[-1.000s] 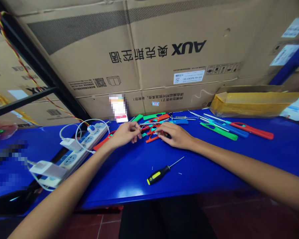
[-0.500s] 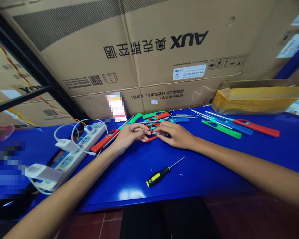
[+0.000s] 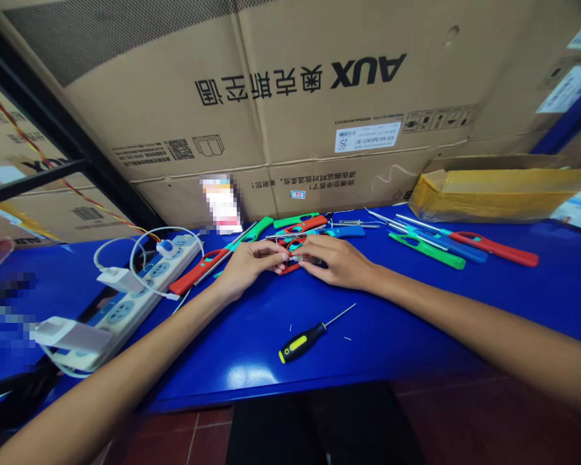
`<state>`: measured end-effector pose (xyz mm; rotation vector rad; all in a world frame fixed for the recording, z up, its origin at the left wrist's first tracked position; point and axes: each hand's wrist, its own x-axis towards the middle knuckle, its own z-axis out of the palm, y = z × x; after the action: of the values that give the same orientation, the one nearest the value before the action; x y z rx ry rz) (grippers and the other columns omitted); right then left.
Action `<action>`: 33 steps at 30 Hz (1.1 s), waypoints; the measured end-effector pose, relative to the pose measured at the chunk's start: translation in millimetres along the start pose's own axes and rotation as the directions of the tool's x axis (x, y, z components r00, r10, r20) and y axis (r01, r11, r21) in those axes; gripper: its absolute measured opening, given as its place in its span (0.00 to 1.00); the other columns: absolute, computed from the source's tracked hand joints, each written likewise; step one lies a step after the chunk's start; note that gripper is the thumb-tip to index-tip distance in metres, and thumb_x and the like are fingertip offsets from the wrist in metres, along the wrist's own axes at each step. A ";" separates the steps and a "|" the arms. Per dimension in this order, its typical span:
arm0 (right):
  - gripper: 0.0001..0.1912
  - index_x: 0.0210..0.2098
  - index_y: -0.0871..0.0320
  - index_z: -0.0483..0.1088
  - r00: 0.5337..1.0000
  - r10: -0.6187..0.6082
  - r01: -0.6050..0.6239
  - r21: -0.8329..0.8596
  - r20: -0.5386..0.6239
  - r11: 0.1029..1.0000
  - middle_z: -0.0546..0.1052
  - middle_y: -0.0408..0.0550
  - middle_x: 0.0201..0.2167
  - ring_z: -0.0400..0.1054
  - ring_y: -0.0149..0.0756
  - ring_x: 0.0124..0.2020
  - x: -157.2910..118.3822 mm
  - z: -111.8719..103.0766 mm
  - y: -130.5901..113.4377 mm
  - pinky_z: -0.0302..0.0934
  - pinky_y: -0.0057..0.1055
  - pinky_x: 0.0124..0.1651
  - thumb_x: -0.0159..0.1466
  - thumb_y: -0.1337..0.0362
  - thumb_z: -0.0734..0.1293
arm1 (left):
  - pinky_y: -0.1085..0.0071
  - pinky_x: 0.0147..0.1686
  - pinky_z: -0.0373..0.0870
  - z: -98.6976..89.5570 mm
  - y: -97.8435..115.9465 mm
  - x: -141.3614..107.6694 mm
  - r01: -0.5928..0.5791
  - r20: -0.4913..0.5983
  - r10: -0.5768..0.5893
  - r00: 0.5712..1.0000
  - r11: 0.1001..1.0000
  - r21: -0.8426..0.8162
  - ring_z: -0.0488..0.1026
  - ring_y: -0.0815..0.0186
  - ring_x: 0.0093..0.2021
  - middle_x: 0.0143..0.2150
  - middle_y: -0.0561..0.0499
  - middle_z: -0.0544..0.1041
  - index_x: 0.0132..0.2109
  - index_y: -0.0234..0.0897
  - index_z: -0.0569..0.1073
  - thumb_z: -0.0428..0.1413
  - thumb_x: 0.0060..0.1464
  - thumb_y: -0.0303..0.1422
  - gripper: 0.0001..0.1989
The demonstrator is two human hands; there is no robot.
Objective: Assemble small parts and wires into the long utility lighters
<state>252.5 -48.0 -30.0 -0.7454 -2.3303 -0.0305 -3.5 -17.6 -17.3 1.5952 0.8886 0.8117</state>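
Note:
My left hand [image 3: 252,263] pinches a small part too tiny to name, its fingertips meeting those of my right hand. Between the fingers of my right hand [image 3: 336,261] is a small clear and dark piece that I cannot make out. Under and between the hands shows a red lighter handle [image 3: 292,268], partly hidden by fingers. Behind them are more lighters: a red one [image 3: 314,224], a blue one [image 3: 351,231] and a green one [image 3: 260,228]. A black and yellow screwdriver [image 3: 303,342] lies in front, with a tiny screw on either side.
A white power strip [image 3: 142,294] with plugs and cables stands at the left. Red, blue and green lighters [image 3: 496,248] lie at the right, before a yellow-taped box [image 3: 508,194]. A large carton [image 3: 290,129] rises behind the blue table [image 3: 392,336].
The whole view has shifted slightly, so the table items sit a little further left. Both hands stay together at the same place, with small finger movement.

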 end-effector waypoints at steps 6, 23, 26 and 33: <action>0.12 0.55 0.56 0.77 1.000 0.014 -0.014 0.023 -0.018 1.000 0.80 0.53 0.45 0.75 0.42 0.46 0.8 -0.6 -2.1 0.73 0.41 0.49 0.77 0.63 0.64 | 0.64 0.42 0.84 0.2 2.0 -1.5 0.001 0.004 -0.001 1.000 1.000 -0.021 0.83 0.62 0.36 0.35 0.46 0.85 0.43 0.34 0.82 0.70 0.56 0.44 0.17; 0.12 0.54 0.56 0.77 0.999 0.021 -0.020 0.029 -0.025 0.999 0.80 0.52 0.44 0.75 0.41 0.44 0.0 0.5 0.1 0.72 0.39 0.47 0.76 0.64 0.64 | 0.67 0.38 0.82 -1.1 3.6 -2.3 -0.014 0.019 0.014 1.000 0.999 0.035 0.84 0.60 0.38 0.39 0.44 0.86 0.44 0.35 0.82 0.69 0.58 0.46 0.18; 0.12 0.55 0.56 0.77 1.000 0.024 -0.024 0.030 -0.019 0.999 0.80 0.52 0.44 0.75 0.41 0.44 0.5 0.4 -0.6 0.72 0.39 0.47 0.77 0.63 0.64 | 0.68 0.37 0.82 -1.3 3.2 -2.3 -0.007 0.012 0.007 1.000 0.999 0.032 0.84 0.61 0.38 0.40 0.44 0.86 0.44 0.35 0.82 0.69 0.58 0.46 0.18; 0.12 0.54 0.56 0.77 1.000 0.002 -0.002 0.016 -0.005 1.000 0.80 0.52 0.43 0.74 0.41 0.42 1.6 -0.3 -0.3 0.71 0.40 0.47 0.77 0.64 0.64 | 0.73 0.34 0.79 -2.0 1.5 -1.9 0.008 0.025 -0.008 1.000 1.000 0.002 0.84 0.64 0.36 0.41 0.44 0.86 0.43 0.35 0.82 0.69 0.57 0.43 0.16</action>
<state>251.5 -47.5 -28.8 -0.7385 -2.3221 -0.0130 -5.9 -18.5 -15.6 1.5995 0.8777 0.7834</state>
